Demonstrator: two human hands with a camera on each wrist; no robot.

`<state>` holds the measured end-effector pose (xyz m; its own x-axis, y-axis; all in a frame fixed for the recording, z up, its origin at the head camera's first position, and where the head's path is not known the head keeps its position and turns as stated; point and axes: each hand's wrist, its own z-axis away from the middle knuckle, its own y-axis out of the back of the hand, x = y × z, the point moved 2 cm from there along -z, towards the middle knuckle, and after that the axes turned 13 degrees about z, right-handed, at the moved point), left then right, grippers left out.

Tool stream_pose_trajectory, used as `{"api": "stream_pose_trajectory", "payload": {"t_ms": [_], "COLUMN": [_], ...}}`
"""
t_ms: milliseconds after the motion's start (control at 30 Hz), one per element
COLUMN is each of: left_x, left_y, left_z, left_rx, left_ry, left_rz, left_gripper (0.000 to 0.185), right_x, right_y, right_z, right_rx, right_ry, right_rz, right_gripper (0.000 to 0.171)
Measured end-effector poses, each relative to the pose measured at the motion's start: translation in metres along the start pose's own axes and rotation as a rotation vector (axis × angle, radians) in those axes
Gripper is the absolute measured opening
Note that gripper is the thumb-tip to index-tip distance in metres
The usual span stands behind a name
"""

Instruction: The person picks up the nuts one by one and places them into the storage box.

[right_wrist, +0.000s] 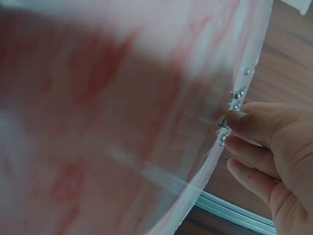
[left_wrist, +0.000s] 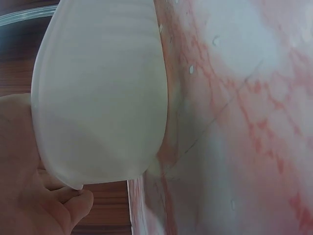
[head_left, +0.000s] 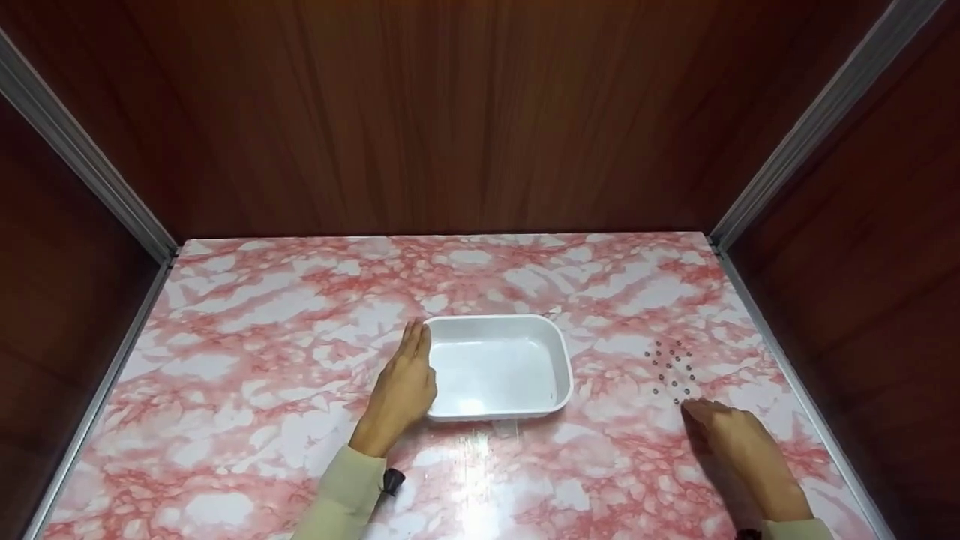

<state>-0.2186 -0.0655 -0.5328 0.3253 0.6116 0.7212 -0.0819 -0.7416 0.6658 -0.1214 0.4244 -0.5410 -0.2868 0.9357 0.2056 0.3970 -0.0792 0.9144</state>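
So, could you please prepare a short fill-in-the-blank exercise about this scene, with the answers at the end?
1. The tray has the colour ____.
2. The hand touching this tray is the person's ____ one.
3. In the head view, the small pieces lie to the ____ of the tray.
4. The brown back wall looks as if made of ____.

Missing words: white; left; right; wood.
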Motion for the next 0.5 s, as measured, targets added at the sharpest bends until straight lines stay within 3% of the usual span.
{"api": "stream_pose_trajectory", "payload": {"t_ms": [233, 500], "left_x": [0.0016, 0.0021], "left_y": [-0.0014, -0.0013], "left_z": [-0.0006, 0.0001], "left_rx": [0.02, 0.016], "left_ry": [-0.024, -0.027], "left_rz": [-0.093, -0.11], "left_gripper": [0.059, 0.06], "right_x": [0.0029, 0.003], "right_y": [-0.001, 0.0003], "right_z": [0.0001, -0.0033], "right_rx": [-0.043, -0.085], "right_ry": [-0.017, -0.03], "right_rz": [-0.017, -0.026], "right_gripper": [0.039, 0.038]}}
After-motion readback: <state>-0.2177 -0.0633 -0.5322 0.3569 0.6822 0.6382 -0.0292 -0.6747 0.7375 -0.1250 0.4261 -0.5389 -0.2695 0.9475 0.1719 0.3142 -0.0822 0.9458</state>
